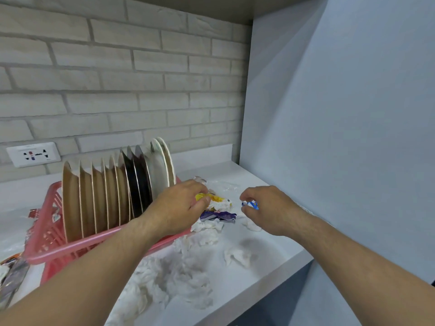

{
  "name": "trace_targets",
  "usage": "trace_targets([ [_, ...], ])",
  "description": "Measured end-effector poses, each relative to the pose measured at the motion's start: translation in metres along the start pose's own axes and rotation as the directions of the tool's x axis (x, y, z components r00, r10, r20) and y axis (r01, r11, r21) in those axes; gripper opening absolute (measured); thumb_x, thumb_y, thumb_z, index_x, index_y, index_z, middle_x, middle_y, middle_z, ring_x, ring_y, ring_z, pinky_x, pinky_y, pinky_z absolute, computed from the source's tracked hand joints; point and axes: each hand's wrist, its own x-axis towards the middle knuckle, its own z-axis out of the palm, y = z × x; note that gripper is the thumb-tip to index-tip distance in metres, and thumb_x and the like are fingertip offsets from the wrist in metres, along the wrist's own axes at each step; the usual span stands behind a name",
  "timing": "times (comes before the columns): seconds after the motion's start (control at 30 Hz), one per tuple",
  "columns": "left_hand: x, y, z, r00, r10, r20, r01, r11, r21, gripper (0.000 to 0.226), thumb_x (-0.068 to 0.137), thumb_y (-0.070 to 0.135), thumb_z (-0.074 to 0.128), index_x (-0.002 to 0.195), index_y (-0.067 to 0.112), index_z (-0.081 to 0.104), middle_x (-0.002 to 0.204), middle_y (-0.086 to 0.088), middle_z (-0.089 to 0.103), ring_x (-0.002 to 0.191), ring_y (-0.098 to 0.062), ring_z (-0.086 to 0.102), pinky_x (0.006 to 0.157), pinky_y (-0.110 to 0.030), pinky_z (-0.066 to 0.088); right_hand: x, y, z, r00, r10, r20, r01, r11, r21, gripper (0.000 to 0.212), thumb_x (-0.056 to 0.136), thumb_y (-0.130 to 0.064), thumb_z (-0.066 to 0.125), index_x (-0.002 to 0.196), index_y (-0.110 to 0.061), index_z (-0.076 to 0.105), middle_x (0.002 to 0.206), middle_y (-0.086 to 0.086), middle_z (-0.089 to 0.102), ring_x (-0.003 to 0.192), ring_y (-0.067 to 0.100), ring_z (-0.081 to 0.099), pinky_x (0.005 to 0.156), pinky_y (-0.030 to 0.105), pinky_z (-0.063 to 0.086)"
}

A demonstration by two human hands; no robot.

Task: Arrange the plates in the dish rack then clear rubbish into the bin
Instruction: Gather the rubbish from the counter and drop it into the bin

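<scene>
- We saw a pink dish rack standing at about 9 o'clock on the white surface, with plates set upright on edge in it, side by side.
- From the left, the plates ran brown with pale rims, then two dark ones, then white ones at the right end of the row.
- Our left hand reached in at about 11 o'clock from the middle of the view, fingers curled shut around a yellow wrapper, right beside the rack's right end.
- Our right hand sat at about 1 o'clock, thumb and fingers pinched on a small blue-and-white wrapper.
- Between the two hands lay a purple wrapper; its printing was too small and creased for us to read.
- Crumpled white tissues were scattered over the surface from the centre down to 6 o'clock, some touching the front of the rack.
- A bit of clear plastic lay at 12 o'clock behind the hands.
- More wrappers lay at 8 o'clock, left of the rack; any lettering there was blurred.
- A white wall socket was on the brick wall at 10 o'clock, its markings not legible.
- No bin showed in our view.
</scene>
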Motion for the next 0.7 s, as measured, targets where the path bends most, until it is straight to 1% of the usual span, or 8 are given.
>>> trace_targets([
  [0.2, 0.013, -0.009, 0.028, 1.000, 0.012, 0.026, -0.011, 1.000, -0.023, 0.034, 0.095, 0.043, 0.044, 0.119, 0.024, 0.059, 0.123, 0.010, 0.058, 0.112, -0.013, 0.054, 0.093, -0.031, 0.042, -0.002, 0.016, 0.022, 0.995, 0.071, 0.068, -0.070, 0.997, -0.022, 0.033, 0.094, -0.039, 0.053, 0.124, -0.029, 0.057, 0.124, -0.008, 0.057, 0.095, 0.012, 0.053, 0.080, 0.026, 0.045],
  [0.33, 0.020, -0.002, 0.061, 0.997, 0.036, 0.064, -0.034, 0.999, -0.043, 0.033, 0.094, 0.043, 0.045, 0.116, 0.024, 0.060, 0.114, 0.012, 0.059, 0.105, -0.010, 0.054, 0.083, -0.022, 0.038, 0.001, 0.031, 0.042, 0.984, 0.067, 0.167, -0.059, 0.997, -0.053, 0.038, 0.095, -0.038, 0.052, 0.132, -0.026, 0.053, 0.133, -0.004, 0.054, 0.117, 0.017, 0.050, 0.093, 0.030, 0.044],
  [0.47, 0.041, 0.005, 0.090, 0.995, 0.021, 0.093, -0.016, 0.999, -0.052, 0.035, 0.095, 0.044, 0.043, 0.120, 0.026, 0.058, 0.119, 0.014, 0.058, 0.108, -0.007, 0.052, 0.087, -0.021, 0.039, 0.019, 0.060, 0.052, 0.974, 0.045, 0.224, -0.033, 0.998, -0.060, 0.040, 0.096, -0.038, 0.051, 0.134, -0.024, 0.052, 0.134, -0.002, 0.054, 0.120, 0.018, 0.049, 0.096, 0.030, 0.043],
  [0.5, 0.047, 0.007, 0.095, 0.996, 0.013, 0.094, -0.009, 0.999, -0.045, 0.035, 0.095, 0.044, 0.043, 0.122, 0.026, 0.057, 0.123, 0.014, 0.057, 0.111, -0.007, 0.051, 0.088, -0.021, 0.038, 0.024, 0.068, 0.052, 0.969, 0.051, 0.242, -0.038, 0.997, -0.060, 0.039, 0.096, -0.038, 0.051, 0.133, -0.025, 0.052, 0.132, -0.002, 0.055, 0.117, 0.018, 0.051, 0.093, 0.029, 0.044],
  [0.57, 0.061, 0.010, 0.107, 0.995, -0.016, 0.095, 0.020, 0.999, -0.036, 0.036, 0.095, 0.043, 0.043, 0.124, 0.027, 0.056, 0.127, 0.015, 0.056, 0.111, -0.007, 0.051, 0.086, -0.018, 0.034, 0.037, 0.088, 0.051, 0.960, 0.058, 0.272, -0.045, 0.998, -0.054, 0.034, 0.096, -0.036, 0.051, 0.128, -0.026, 0.055, 0.116, -0.004, 0.058, 0.101, 0.017, 0.054, 0.079, 0.025, 0.043],
  [0.63, 0.080, 0.014, 0.119, 0.996, -0.039, 0.085, 0.042, 0.999, -0.027, 0.035, 0.095, 0.041, 0.043, 0.124, 0.027, 0.056, 0.128, 0.013, 0.056, 0.114, -0.008, 0.050, 0.087, -0.016, 0.028, 0.052, 0.113, 0.049, 0.965, 0.067, 0.253, -0.050, 0.996, -0.072, 0.020, 0.094, -0.034, 0.052, 0.109, -0.025, 0.060, 0.096, -0.005, 0.053, 0.078, 0.014, 0.050, 0.061, 0.023, 0.036],
  [0.67, 0.088, 0.015, 0.123, 0.996, -0.046, 0.081, 0.048, 0.999, -0.019, 0.034, 0.096, 0.040, 0.043, 0.124, 0.027, 0.056, 0.128, 0.013, 0.056, 0.117, -0.009, 0.049, 0.089, -0.016, 0.027, 0.059, 0.122, 0.047, 0.970, 0.087, 0.229, -0.070, 0.994, -0.081, 0.014, 0.092, -0.032, 0.052, 0.100, -0.023, 0.060, 0.093, -0.005, 0.052, 0.072, 0.013, 0.049, 0.056, 0.023, 0.033],
  [0.7, 0.098, 0.017, 0.128, 0.996, -0.053, 0.073, 0.054, 0.999, -0.007, 0.034, 0.096, 0.040, 0.044, 0.125, 0.027, 0.056, 0.128, 0.012, 0.056, 0.118, -0.010, 0.049, 0.091, -0.018, 0.027, 0.067, 0.133, 0.045, 0.972, 0.113, 0.206, -0.098, 0.992, -0.081, 0.014, 0.091, -0.030, 0.052, 0.096, -0.021, 0.060, 0.095, -0.003, 0.054, 0.073, 0.015, 0.050, 0.056, 0.025, 0.034],
])
